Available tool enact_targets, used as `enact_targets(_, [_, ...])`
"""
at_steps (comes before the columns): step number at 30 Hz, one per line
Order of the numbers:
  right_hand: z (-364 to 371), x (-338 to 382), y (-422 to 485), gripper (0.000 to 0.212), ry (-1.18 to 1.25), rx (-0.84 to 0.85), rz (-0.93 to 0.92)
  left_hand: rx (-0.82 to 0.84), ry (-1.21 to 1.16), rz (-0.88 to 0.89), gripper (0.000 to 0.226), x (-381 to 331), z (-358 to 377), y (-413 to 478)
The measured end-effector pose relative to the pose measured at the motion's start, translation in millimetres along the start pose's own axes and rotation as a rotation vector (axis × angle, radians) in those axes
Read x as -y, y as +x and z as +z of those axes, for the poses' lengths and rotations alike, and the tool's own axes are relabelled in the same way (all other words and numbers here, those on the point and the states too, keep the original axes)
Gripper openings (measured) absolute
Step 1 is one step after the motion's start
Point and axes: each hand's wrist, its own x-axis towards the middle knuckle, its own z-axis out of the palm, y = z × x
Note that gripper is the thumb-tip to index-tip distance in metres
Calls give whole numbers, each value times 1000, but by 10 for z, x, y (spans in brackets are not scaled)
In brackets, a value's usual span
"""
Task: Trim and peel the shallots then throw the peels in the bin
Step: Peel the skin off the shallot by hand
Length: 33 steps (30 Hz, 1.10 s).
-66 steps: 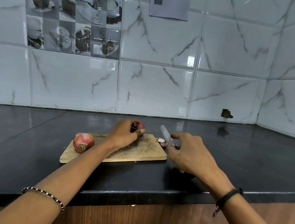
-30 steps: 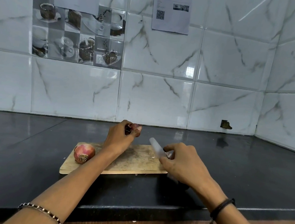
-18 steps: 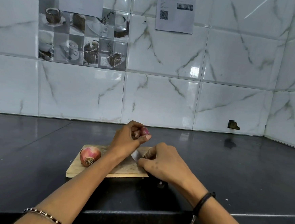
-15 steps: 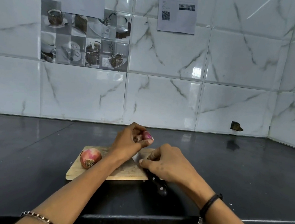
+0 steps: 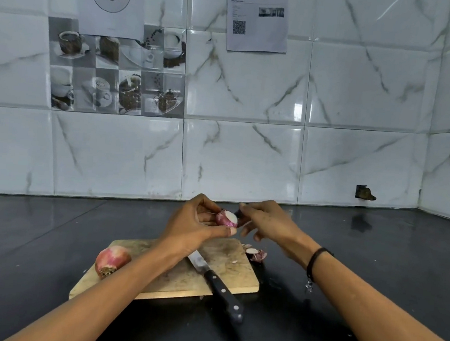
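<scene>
Currently the left hand (image 5: pixel 195 223) grips one shallot (image 5: pixel 226 219) in curled fingers, raised above the cutting board (image 5: pixel 237 276). At its cut end the right hand (image 5: pixel 267 222) sets fingertips; blurred, so the grip cannot be told. A knife (image 5: pixel 223 292) lies on the board; second shallot (image 5: pixel 112 259) at its left end.

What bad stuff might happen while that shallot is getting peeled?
The knife lies right below the left forearm; lowering that arm might mean a cut. Its handle sticks off the cutting board, so a bump may knock it. The unpeeled shallot near the board's edge might roll off.
</scene>
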Motion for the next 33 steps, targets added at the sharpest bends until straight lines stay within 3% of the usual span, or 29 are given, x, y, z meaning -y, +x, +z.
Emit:
enact_targets(6, [-62, -172, 99, 38, 268, -63, 2, 133, 138, -1, 59, -101, 241, 205])
enact_targets(15, [-146, -319, 183, 29, 511, -129, 23, 123, 237, 51, 53, -122, 352, 344])
enact_targets(24, [-157, -325, 194, 24, 475, -63, -97, 130, 180, 0, 48, -19, 225, 355])
enact_targets(33, [-147, -330, 180, 24, 194, -93, -215, 111, 192, -4, 44, -5, 216, 401])
